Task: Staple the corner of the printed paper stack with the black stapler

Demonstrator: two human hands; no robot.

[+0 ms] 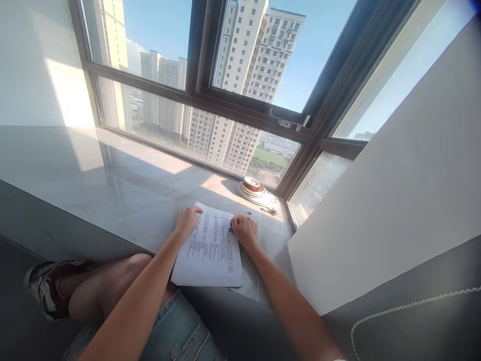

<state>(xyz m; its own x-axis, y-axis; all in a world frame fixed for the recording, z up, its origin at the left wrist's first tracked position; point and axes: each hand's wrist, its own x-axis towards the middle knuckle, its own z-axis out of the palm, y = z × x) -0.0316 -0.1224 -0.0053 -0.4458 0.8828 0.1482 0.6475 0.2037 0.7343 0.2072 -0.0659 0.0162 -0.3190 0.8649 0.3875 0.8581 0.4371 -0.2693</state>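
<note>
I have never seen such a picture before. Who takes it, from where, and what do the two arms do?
There is no machine here. A person wears a camera on the head, which looks forward and down, so the two bare arms are that person's own. The person sits at a pale sill under a window with tall buildings outside. A printed sheet lies on the sill. The left hand rests on its top left edge. The right hand is curled at its top right edge, with something small and dark at the fingers; it is too small to name. A round tin stands near the glass, with a few small dark bits beside it.
</note>
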